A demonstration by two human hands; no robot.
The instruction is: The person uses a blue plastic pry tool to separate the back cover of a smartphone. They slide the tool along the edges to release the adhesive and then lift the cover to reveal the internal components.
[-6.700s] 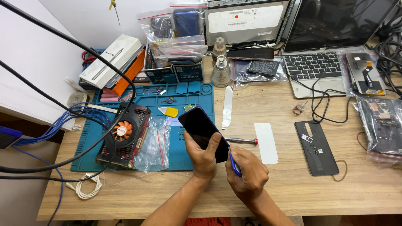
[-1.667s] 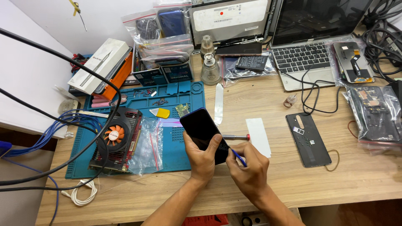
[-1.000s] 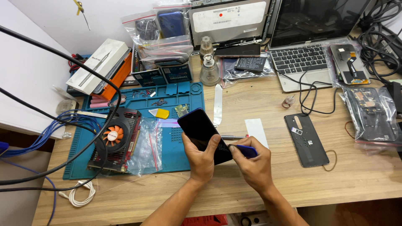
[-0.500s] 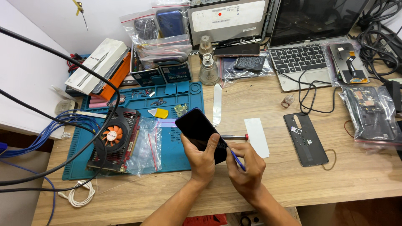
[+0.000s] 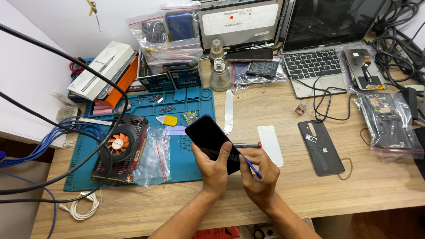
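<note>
Bright, even light (soft shadows), sharp throughout, edges slightly bowed.

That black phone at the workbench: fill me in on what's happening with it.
A person's left hand holds the black glossy smartphone tilted above the blue silicone work mat. The right hand presses a thin blue pry tool against the phone's lower edge. A dark phone back cover lies apart on the wooden table, to the right.

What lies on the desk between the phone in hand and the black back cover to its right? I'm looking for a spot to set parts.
The head view shows a white rectangular sheet between the phone and back cover.
</note>
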